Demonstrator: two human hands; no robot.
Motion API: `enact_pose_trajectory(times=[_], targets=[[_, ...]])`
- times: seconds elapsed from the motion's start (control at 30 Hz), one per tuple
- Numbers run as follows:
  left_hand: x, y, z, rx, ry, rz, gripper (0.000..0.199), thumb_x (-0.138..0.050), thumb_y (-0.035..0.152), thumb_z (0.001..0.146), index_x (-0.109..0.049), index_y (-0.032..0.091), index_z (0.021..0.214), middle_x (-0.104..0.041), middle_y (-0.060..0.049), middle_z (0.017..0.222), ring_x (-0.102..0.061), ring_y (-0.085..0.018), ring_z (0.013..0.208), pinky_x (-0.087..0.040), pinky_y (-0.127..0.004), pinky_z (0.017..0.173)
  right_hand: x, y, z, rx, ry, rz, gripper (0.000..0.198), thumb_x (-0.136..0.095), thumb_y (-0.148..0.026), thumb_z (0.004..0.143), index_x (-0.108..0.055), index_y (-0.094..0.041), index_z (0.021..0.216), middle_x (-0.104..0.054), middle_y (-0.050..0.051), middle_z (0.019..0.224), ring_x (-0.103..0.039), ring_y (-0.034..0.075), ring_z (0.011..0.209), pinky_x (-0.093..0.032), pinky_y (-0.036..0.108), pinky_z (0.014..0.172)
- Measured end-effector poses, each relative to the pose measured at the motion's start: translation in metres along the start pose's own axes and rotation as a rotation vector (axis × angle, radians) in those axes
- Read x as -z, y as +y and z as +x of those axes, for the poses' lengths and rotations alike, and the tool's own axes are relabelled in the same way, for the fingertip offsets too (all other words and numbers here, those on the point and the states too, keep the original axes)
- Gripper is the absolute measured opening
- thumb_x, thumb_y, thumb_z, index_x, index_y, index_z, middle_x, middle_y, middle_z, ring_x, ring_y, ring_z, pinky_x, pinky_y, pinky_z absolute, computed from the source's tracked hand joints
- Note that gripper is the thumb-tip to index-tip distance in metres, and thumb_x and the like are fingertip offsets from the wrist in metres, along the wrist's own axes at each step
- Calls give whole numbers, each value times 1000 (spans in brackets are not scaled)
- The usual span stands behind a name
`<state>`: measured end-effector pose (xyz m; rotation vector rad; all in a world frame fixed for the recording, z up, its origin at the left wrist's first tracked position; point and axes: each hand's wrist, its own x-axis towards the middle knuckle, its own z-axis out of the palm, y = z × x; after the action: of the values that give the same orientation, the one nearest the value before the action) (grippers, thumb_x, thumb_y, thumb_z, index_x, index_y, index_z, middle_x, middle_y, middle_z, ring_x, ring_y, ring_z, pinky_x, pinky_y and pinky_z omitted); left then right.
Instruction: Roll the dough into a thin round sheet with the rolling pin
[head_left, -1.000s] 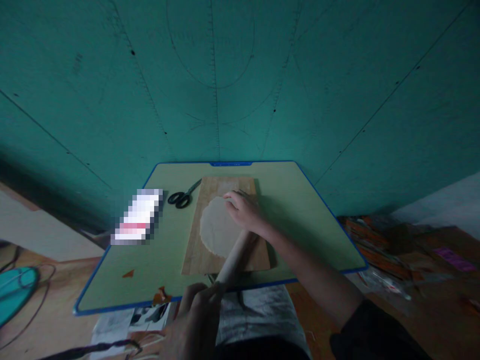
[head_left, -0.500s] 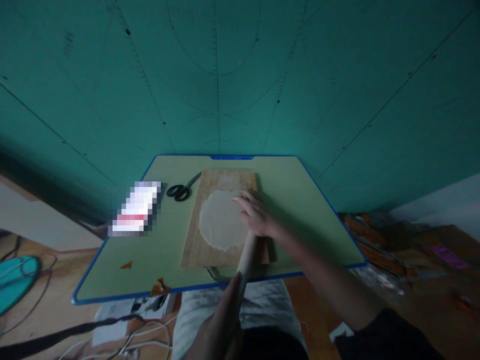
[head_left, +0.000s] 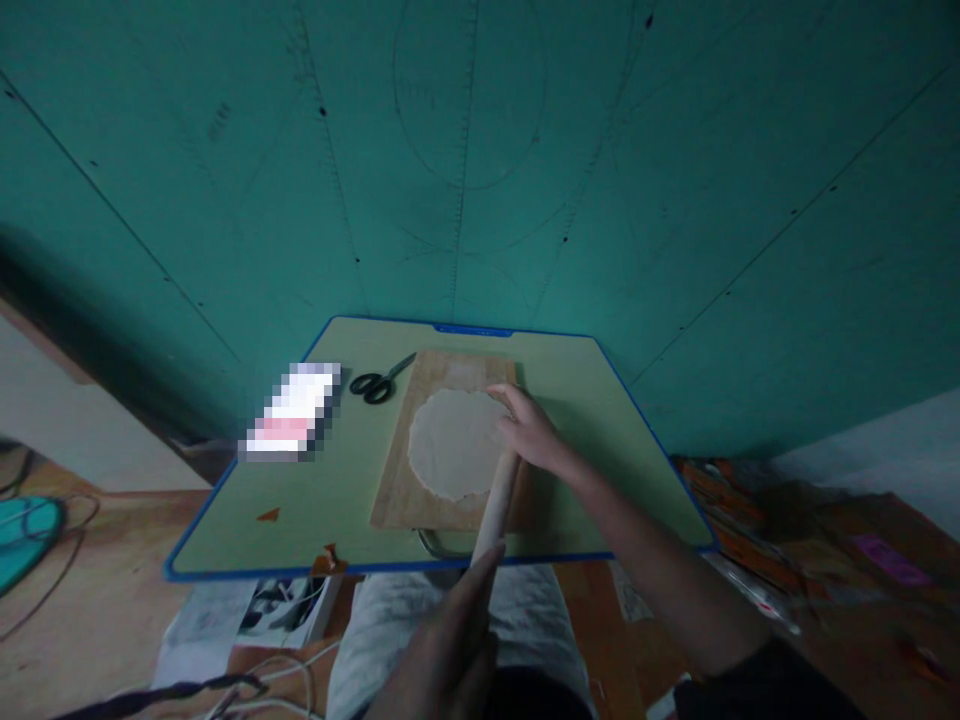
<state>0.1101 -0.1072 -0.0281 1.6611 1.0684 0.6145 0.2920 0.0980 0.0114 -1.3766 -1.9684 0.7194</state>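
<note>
A round, flat sheet of dough (head_left: 454, 445) with a ragged edge lies on the wooden board (head_left: 394, 505). Along its right side runs a pale wooden rolling pin (head_left: 496, 505), slanting back towards my body. My right hand (head_left: 531, 432) is closed over the pin's far end, its fingertips reaching over the dough's upper right edge. Near the table's front edge, my left hand (head_left: 454, 640) grips the near end; its fingers are dark and partly hidden. Left of the board, black-handled scissors (head_left: 379, 385) lie with the blade tips by the board's edge.
The small green table (head_left: 615, 440) has a blue rim and stands against a green wall. A pixelated phone-like object (head_left: 296, 410) lies on its left side. Orange scraps (head_left: 328, 560) sit near the front edge. Cables (head_left: 281, 690) and papers are on the floor below.
The camera view has shifted, so table and board appear slightly to the right. My right hand's fingers have shifted a little on the pin. Both hands still hold the pin beside the dough.
</note>
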Motion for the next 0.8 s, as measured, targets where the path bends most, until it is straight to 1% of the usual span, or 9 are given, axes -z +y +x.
enact_pose_trajectory(times=[0.1,0.17,0.23,0.33,0.4,0.5,0.57,0.7,0.8], targets=[[12,6,2,5,32,28,67,-51,23,93,-28,26,156,-57,-13,140,-59,-28,121,-48,-46,104,-12,-25,21,-20,-39,-53,42,-49,-12,80,-59,-20,120,-63,9,126,-56,21,122,-43,38,105],[14,9,5,13,47,50,60,-49,24,96,-32,28,154,-51,-14,146,-54,-28,128,-47,-45,107,-19,-37,30,-33,-62,-152,36,-50,-14,83,-60,-19,118,-65,11,123,-58,23,118,-44,38,101],[11,13,10,26,62,74,52,-50,28,99,-39,27,149,-50,-13,147,-53,-27,129,-46,-47,107,-22,-42,37,3,-46,-291,31,-52,-16,86,-63,-19,114,-67,11,120,-59,24,116,-43,39,101],[6,20,16,50,71,109,41,-58,36,97,-53,22,135,-55,-12,138,-59,-26,117,-52,-49,98,-19,-38,41,79,14,-449,27,-50,-18,89,-66,-18,111,-67,11,118,-58,24,115,-39,40,104],[5,26,19,66,69,130,37,-61,37,96,-57,19,128,-58,-11,131,-62,-24,110,-55,-46,92,-16,-31,41,60,11,-477,27,-48,-19,92,-66,-18,111,-68,11,117,-58,23,114,-39,38,102],[5,34,22,91,62,156,35,-60,37,96,-58,19,126,-60,-10,128,-63,-23,107,-55,-45,90,-12,-22,41,-13,-16,-502,27,-45,-21,94,-66,-17,110,-68,11,115,-59,22,112,-40,37,99],[5,38,25,110,55,168,35,-61,37,96,-58,19,126,-60,-10,128,-63,-23,107,-56,-45,90,-10,-19,40,-42,-5,-532,26,-44,-23,96,-66,-18,109,-68,10,115,-58,22,113,-39,37,99],[6,41,26,155,39,175,35,-61,37,96,-58,19,126,-60,-10,128,-63,-23,107,-56,-44,90,-4,-16,41,-55,40,-545,26,-43,-25,98,-66,-21,109,-67,9,117,-57,22,114,-38,36,100],[6,43,28,181,19,160,36,-62,37,95,-58,19,126,-61,-10,126,-64,-23,105,-56,-43,89,-6,-15,43,-72,-11,-481,27,-41,-24,99,-66,-21,108,-67,8,116,-58,20,111,-41,33,96]])
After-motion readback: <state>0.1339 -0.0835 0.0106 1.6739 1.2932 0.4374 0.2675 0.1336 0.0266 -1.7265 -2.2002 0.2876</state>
